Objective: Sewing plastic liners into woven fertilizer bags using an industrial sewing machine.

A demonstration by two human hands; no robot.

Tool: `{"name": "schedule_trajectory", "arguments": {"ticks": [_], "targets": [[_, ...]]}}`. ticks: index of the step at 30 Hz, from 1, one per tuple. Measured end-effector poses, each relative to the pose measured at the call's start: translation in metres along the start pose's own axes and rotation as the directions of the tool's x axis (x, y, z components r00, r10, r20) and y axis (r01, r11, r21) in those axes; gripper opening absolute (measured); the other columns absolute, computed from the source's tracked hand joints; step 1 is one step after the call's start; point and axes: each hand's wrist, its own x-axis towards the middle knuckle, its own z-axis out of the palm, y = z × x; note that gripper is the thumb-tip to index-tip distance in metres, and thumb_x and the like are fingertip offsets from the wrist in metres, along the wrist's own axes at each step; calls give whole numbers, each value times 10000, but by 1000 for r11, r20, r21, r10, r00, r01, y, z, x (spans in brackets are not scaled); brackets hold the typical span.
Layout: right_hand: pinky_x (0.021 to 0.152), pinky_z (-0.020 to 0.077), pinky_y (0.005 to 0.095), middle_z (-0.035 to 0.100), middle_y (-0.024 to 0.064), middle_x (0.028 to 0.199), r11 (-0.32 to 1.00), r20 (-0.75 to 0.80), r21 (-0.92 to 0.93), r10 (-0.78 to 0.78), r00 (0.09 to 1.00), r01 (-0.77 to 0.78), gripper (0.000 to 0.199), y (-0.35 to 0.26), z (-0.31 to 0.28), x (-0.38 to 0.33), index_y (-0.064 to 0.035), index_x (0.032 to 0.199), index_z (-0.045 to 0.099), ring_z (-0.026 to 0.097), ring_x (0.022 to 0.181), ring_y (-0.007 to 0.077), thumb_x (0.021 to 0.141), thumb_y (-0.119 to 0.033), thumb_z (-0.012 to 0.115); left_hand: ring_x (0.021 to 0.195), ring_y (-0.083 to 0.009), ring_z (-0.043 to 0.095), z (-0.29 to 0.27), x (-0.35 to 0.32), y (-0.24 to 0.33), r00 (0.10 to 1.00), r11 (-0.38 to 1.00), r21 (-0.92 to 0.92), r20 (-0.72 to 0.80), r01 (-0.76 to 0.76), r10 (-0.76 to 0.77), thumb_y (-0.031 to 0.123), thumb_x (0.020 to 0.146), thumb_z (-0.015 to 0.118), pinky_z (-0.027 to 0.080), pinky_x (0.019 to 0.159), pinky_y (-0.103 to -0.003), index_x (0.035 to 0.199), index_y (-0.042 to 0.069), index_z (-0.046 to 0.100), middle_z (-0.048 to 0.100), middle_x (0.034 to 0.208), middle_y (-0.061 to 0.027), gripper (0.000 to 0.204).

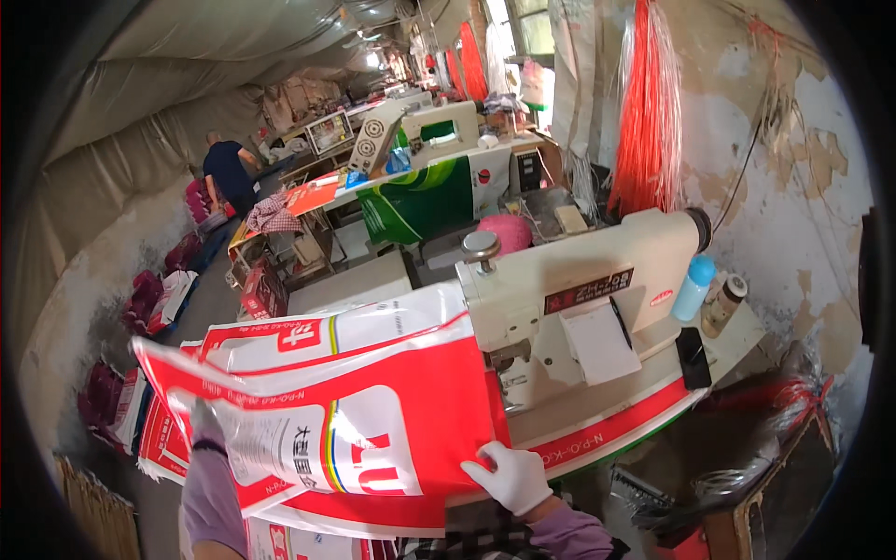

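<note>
Long workshop under grey tarp roof, peeling wall at right, rows of sewing stations receding; person [230, 173] stands far back left. Cream industrial sewing machine [579, 289] sits on tabletop [644, 397]. Large red-and-white woven sack [355, 411] spread across tabletop's left part, right edge by machine's needle end. Red string bundle [644, 103] hangs on wall. Blue bottle [693, 287] beside machine. Right hand [511, 478], white glove, pinches sack's lower right edge. Left hand [207, 425] grips sack's left edge, fingers curled behind fabric.
</note>
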Motion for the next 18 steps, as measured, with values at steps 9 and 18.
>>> {"name": "schedule_trajectory", "arguments": {"ticks": [9,18], "targets": [[620,438,320,516,86,694,899,-408,435,245,879,-49,192,6,51,7,-42,774,484,526,645,212,804,-112,660,800,-147,588,70,-16,309,818,734,-630,267,-252,510,487,956,479,495,751,-314,1022,63,586,600,914,-29,443],[920,451,307,526,113,1265,420,249,857,171,953,-299,531,-15,-11,-74,6,1354,392,532,1090,149,879,-75,616,1257,-278,454,-73,-110,41,884,731,682,-327,-25,335,238,918,548,426,1003,-385,1384,0,380,461,1376,-157,550]]}}
